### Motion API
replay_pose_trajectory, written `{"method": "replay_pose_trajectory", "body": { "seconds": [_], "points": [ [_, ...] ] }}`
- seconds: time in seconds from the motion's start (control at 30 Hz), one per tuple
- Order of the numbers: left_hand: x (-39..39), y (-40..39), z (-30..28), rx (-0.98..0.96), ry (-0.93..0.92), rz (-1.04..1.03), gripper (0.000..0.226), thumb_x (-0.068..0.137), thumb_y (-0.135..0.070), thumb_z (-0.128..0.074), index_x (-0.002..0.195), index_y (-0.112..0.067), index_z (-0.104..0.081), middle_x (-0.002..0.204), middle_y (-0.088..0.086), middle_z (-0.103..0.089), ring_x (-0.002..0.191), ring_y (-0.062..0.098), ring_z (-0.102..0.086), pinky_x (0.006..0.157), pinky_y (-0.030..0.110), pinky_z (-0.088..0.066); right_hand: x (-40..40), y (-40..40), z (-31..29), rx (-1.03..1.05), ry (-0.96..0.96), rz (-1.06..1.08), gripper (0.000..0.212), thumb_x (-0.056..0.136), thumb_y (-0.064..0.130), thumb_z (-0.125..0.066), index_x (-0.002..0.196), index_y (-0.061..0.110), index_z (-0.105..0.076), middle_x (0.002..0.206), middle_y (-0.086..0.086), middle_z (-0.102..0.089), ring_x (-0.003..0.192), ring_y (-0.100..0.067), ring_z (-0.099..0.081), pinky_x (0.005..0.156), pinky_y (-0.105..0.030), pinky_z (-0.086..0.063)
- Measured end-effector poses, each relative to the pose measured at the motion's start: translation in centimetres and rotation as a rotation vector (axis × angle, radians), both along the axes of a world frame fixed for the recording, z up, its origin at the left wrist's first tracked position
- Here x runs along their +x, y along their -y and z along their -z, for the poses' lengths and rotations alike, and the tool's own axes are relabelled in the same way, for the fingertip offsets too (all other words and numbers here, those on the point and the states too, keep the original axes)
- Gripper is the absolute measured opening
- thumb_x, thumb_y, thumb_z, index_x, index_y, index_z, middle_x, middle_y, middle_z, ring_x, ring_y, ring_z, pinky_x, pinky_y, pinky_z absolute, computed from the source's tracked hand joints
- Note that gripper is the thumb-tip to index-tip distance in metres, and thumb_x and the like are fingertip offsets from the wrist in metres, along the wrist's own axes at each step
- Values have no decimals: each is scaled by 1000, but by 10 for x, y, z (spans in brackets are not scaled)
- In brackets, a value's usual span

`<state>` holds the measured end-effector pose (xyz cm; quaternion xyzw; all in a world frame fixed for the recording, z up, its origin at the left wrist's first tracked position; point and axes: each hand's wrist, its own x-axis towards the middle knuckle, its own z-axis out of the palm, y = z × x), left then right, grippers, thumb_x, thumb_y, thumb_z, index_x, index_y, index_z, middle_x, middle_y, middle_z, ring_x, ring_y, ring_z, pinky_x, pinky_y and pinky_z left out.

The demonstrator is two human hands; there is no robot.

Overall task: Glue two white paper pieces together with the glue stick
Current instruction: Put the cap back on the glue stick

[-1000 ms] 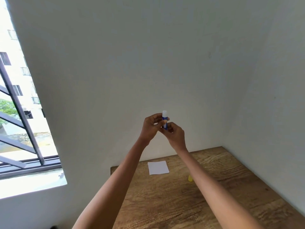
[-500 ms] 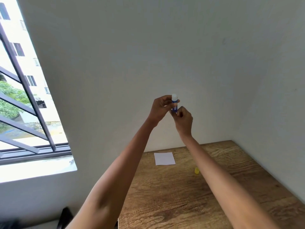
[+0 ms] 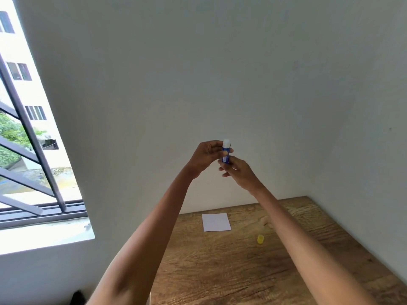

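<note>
— What lay on the counter point(image 3: 275, 271)?
— One white paper square point(image 3: 216, 222) flat near the wall, and one small yellow cap point(image 3: 260, 239) to its right, apart from it.
— And the glue stick point(image 3: 226, 153)?
— One, held upright above the counter, long axis vertical, white tip up. The left hand point(image 3: 206, 155) had its grip closed on the upper barrel, the right hand point(image 3: 239, 172) pinched the base.

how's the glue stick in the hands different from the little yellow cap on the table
The blue glue stick with the white tip is held upright in the air by the left hand and the right hand; the small yellow plastic cap rests untouched on the brown wooden table. The glue stick is taller and slimmer; the cap is short and stubby. The stick's white tip is bare, its cap off.
</note>
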<state>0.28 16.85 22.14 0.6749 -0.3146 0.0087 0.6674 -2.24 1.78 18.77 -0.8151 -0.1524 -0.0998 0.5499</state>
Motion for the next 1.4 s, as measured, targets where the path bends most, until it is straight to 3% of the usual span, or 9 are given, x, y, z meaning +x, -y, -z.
{"method": "replay_pose_trajectory", "body": {
  "seconds": [0.13, 0.23, 0.53, 0.7, 0.8, 1.0, 1.17, 1.27, 1.4],
  "points": [
    [-2, 3, -2, -48, 38, -59, 24, 84, 0, -63, 104, -13, -66, 98, 3, -71, 87, 2, -68, 79, 14, -52, 2, -4, 3, -107, 327, 344, 20, 78, 25, -74, 88, 8, -67, 78, 0, -64, 68, -12, -59, 61, -10, -44],
    [-3, 10, -4, -81, 58, -70, 24, 81, 0, -66, 97, -18, -68, 88, -11, -74, 88, 6, -69, 81, 18, -54, 3, -19, 12, 2, 464, 508, 29, 75, 28, -76, 81, 9, -55, 73, -2, -56, 63, -15, -53, 58, -17, -42],
    [3, 5, -7, -57, -2, -27, 23, 84, 1, -63, 103, -10, -65, 89, -8, -74, 86, 4, -69, 80, 18, -55, 7, -8, 12, 17, 168, 92, 15, 97, 22, -47, 104, 12, -55, 96, -9, -59, 87, -19, -61, 71, -23, -54],
    [0, 7, -5, -58, 31, -66, 24, 83, -1, -64, 102, -16, -67, 95, -1, -72, 90, 5, -68, 82, 17, -53, 6, -4, 12, -40, 400, 402, 17, 81, 28, -70, 89, 13, -67, 79, 2, -63, 67, -8, -56, 59, -15, -43],
    [-3, 12, -2, -82, 20, -57, 25, 82, 1, -64, 100, -16, -68, 90, -7, -74, 89, 7, -69, 79, 17, -54, 6, -11, 18, -21, 452, 487, 28, 77, 34, -74, 78, 15, -53, 69, 3, -51, 57, -8, -45, 54, -14, -38],
    [-1, 2, -2, -23, 36, -51, 23, 84, -1, -63, 102, -15, -66, 93, -5, -73, 90, 4, -69, 81, 16, -53, 6, -1, 16, -197, 295, 141, 17, 95, 28, -50, 101, 13, -57, 87, -4, -50, 75, -21, -57, 67, -42, -54],
    [-3, 5, -4, -49, 62, -76, 25, 83, -1, -64, 101, -18, -67, 96, 1, -71, 91, 5, -68, 83, 18, -53, 6, -7, 17, -186, 490, 441, 22, 86, 32, -64, 92, 11, -64, 68, 17, -37, 52, -2, -39, 53, -10, -33],
    [-5, 7, -8, -54, 71, -60, 26, 83, 0, -64, 100, -19, -67, 95, 0, -72, 91, 5, -69, 78, 15, -52, 5, -15, 18, -21, 500, 475, 25, 81, 31, -70, 81, 15, -51, 68, 17, -36, 54, -4, -37, 54, -10, -35],
    [0, 4, -10, -20, 61, -48, 25, 84, -2, -63, 101, -20, -66, 96, -1, -72, 91, 4, -68, 78, 12, -50, 6, -9, 11, -37, 324, 212, 17, 89, 30, -61, 92, 18, -50, 74, 10, -42, 62, -8, -41, 58, -17, -40]
  ]
}}
